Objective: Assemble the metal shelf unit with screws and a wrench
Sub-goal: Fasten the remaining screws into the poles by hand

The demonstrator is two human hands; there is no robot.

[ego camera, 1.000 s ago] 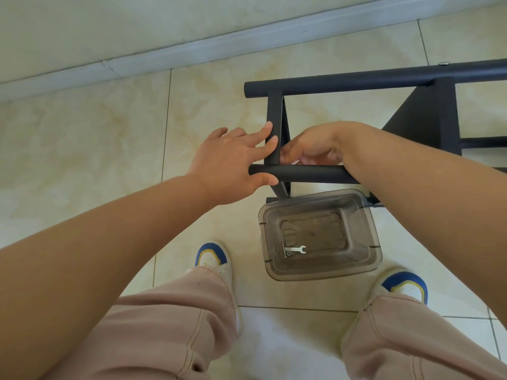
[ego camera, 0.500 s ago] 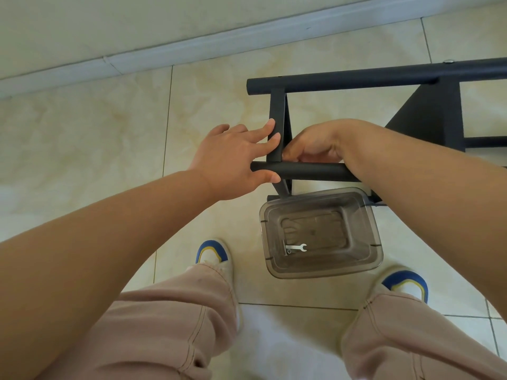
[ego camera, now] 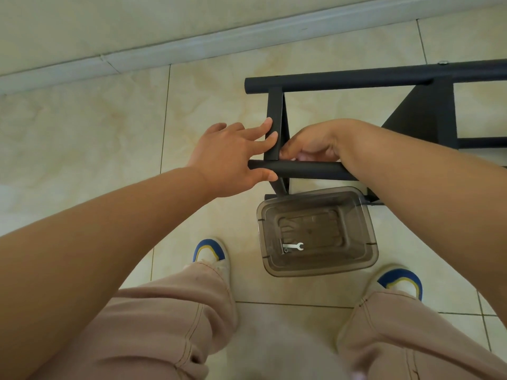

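- Hands: two. Left hand (ego camera: 229, 157), fingers extended against the frame; right hand (ego camera: 311, 144), fingers curled behind the near tube.
- Black metal shelf frame (ego camera: 356, 80): one, lying on the floor, far right.
- Round tubes on that frame: two plainly seen, one far (ego camera: 384, 78), one near (ego camera: 310, 170).
- Flat cross pieces joining the tubes: two, left (ego camera: 275, 116) and right (ego camera: 445, 111).
- Clear plastic container (ego camera: 369, 237): one, on the floor near the frame.
- Small silver wrench (ego camera: 293, 246): one, inside the container.
- Shoes, white with blue and yellow toes: two, left (ego camera: 210, 252) and right (ego camera: 399, 281).
- Screw head (ego camera: 442, 62): one, on the far tube.
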